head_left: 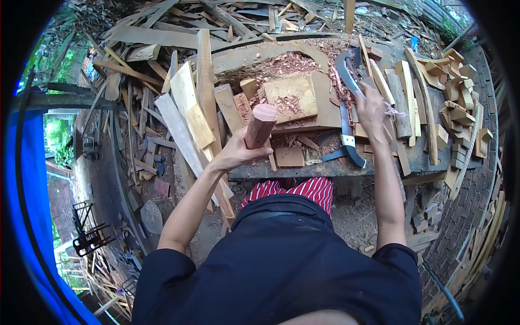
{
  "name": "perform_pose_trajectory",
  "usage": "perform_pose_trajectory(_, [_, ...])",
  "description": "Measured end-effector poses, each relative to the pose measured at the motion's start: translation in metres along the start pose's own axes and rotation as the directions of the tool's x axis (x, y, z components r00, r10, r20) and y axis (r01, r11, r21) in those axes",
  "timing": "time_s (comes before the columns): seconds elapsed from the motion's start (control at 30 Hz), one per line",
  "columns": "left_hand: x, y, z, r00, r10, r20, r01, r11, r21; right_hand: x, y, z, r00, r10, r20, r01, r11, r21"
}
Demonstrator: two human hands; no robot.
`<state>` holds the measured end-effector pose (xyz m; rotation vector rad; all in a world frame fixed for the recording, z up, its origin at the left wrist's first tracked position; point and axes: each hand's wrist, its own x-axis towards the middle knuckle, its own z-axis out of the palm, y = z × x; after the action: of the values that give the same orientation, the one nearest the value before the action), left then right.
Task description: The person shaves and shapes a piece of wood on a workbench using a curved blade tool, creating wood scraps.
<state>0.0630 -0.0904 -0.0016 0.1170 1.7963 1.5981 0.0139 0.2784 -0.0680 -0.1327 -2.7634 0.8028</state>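
Note:
My left hand (236, 153) is closed around a short, reddish wooden block (262, 123) with a faceted end, held upright in front of the bench. My right hand (371, 112) grips a curved-bladed billhook (347, 75); its blade points away from me and its handle is mostly hidden by my fingers. Just left of that hand lies a knife (348, 142) with a white and dark handle. A square, pale chopping block (295, 89) sits between my hands, with reddish shavings (287, 104) on it.
Long planks (205, 89) lean at the bench's left. Several wooden strips (400, 103) and small cut blocks (459, 103) cover its right side. Scrap wood (179, 24) is heaped behind. A blue tarp (27, 216) hangs at far left.

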Motion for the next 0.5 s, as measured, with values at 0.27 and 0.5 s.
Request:
perform_pose_trajectory(0.27, [0.017,0.007,0.041,0.962,0.264,-0.063,-0.264,0.964,0.006,-0.053,-0.172,-0.029,0.849,-0.421,0.320,-0.166,0.362,0.917])
perform_pose_trajectory(0.5, [0.009,0.002,0.061,0.887,0.398,-0.233,-0.187,0.772,0.608,-0.056,-0.155,-0.016,0.883,-0.138,0.448,-0.442,0.073,0.894])
